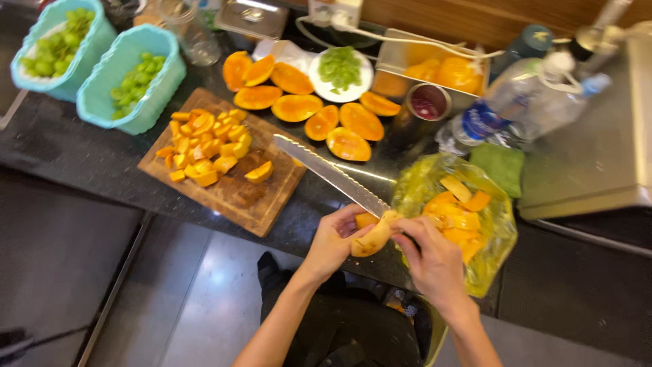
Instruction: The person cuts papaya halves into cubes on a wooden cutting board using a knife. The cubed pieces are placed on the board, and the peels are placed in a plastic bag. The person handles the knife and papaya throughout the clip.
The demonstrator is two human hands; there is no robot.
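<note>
Just off the worktop's near edge, a piece of orange fruit [370,239] is pinched between both hands: the left hand [333,241] cups it from below with curled fingers, and the right hand [431,258] closes around a long serrated knife [331,175] whose blade slants back over the worktop. Beside the right hand, a yellow plastic bag [499,231] holds peelings. Farther back, a wooden cutting board [238,197] carries diced fruit chunks [204,146], with halved orange fruits [299,105] behind it. Two teal baskets [132,78] of green grapes sit toward the far left corner.
</note>
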